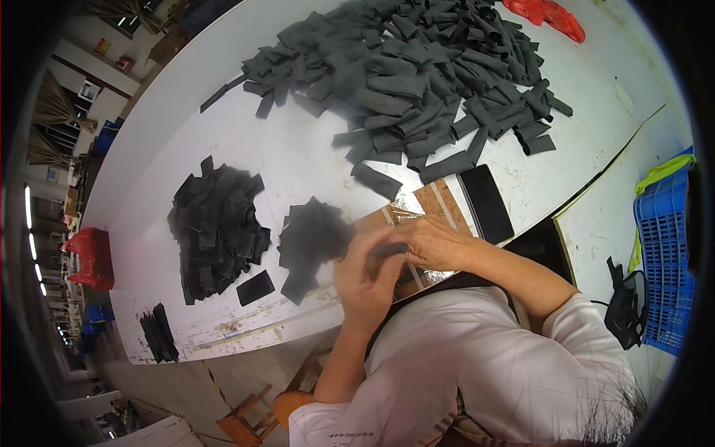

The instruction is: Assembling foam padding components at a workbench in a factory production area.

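Observation:
Close in front of my body, both hands meet over a brown board (439, 205) with tape strips. A small dark fabric piece (389, 249) lies between them. My left hand (361, 272), slightly blurred, curls its thumb and fingers around this piece. My right hand (432, 242) is closed at its other end, with the fingertips partly hidden. Just left of my left hand is a blurred pile of black fabric pieces (309, 238). Beside it, one separate black piece (256, 287) lies flat near the table's front edge.
A large heap of dark fabric tubes (402, 74) covers the table's far side. Another black pile (216, 231) and a small stack (159, 333) lie left. A black phone-like slab (485, 203) borders the board. Red bags (91, 258) and a blue crate (665, 257) flank the table.

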Available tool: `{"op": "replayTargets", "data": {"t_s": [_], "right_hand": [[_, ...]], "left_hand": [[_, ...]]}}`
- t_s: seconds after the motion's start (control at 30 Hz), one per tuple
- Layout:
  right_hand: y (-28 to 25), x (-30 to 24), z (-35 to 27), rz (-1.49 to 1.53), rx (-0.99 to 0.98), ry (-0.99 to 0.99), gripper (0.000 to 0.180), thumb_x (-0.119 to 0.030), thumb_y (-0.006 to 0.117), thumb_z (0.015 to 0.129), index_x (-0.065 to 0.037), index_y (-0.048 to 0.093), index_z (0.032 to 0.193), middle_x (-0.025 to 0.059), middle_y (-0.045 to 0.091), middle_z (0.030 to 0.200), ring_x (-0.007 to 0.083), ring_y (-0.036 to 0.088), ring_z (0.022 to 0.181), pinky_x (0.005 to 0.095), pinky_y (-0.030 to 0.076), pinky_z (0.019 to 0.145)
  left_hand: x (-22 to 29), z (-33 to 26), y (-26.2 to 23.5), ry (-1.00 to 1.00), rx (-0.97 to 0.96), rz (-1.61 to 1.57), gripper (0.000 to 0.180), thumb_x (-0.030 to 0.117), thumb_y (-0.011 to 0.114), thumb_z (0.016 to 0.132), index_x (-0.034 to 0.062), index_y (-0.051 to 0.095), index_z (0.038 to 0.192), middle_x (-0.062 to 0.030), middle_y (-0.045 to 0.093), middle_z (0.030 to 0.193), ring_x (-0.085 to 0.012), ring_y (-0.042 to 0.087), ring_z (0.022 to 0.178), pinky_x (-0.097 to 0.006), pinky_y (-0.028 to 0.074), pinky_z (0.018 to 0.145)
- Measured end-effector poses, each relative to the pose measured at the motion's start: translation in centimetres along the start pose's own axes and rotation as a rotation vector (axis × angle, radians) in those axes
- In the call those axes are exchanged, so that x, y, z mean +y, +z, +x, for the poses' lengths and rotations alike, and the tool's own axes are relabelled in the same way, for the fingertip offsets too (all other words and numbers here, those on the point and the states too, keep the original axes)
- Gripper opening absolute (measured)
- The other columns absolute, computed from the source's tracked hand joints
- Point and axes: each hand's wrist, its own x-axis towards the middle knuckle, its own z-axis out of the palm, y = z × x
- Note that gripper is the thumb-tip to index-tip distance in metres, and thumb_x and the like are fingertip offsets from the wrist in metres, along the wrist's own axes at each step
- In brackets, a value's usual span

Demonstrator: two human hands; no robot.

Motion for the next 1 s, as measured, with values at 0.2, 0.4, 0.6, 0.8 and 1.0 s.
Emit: {"op": "replayTargets", "data": {"t_s": [0.2,0.4,0.6,0.8,1.0], "right_hand": [[-3.5,-3.2,1.1,-0.138,-0.122,0.021,0.017,-0.018,0.058,0.073,-0.001,0.053,0.075,0.0109,0.054,0.072,0.0304,0.053,0.068,0.037,0.043,0.059],[-1.0,-2.0,0.7,-0.158,-0.121,0.041,0.02,-0.021,0.06,0.072,-0.002,0.053,0.072,0.0109,0.054,0.069,0.0287,0.054,0.065,0.0364,0.042,0.054],[0.1,-1.9,0.1,-0.04,-0.016,-0.021,0.02,-0.017,0.058,0.074,0.001,0.055,0.082,0.0146,0.056,0.071,0.0299,0.055,0.066,0.0365,0.043,0.055],[-4.3,-3.9,1.8,0.127,-0.111,0.008,0.024,-0.025,0.056,0.077,-0.001,0.058,0.077,0.0108,0.053,0.056,0.0245,0.05,0.048,0.0311,0.041,0.051],[-8.1,-2.8,5.5,0.237,0.69,0.298,0.032,-0.029,0.048,0.083,0.002,0.055,0.079,0.0019,0.047,0.054,0.006,0.042,0.049,0.0224,0.032,0.044]], "left_hand": [[-0.6,-0.7,-1.1,0.01,0.197,-0.646,0.018,0.016,0.053,0.082,-0.0008,0.051,0.089,-0.0166,0.056,0.087,-0.0242,0.053,0.083,-0.036,0.045,0.075],[-1.8,-1.5,-1.9,-0.108,0.197,-0.766,0.014,0.012,0.052,0.082,-0.001,0.052,0.087,-0.0156,0.055,0.086,-0.0249,0.051,0.084,-0.037,0.041,0.081],[-1.3,-1.5,-2.2,-0.044,0.23,-0.663,0.015,0.011,0.052,0.082,-0.0034,0.052,0.086,-0.0165,0.056,0.087,-0.0237,0.052,0.085,-0.035,0.04,0.082],[-4.1,-1.5,-4.9,0.011,0.418,-0.092,0.012,0.002,0.047,0.082,-0.0031,0.054,0.091,-0.0114,0.057,0.091,-0.0138,0.053,0.08,-0.025,0.041,0.074],[-14.8,-3.3,-19.8,-0.512,1.001,1.3,0.041,0.01,0.059,0.071,-0.0054,0.045,0.107,-0.024,0.046,0.102,-0.0361,0.044,0.096,-0.04,0.035,0.085]]}}
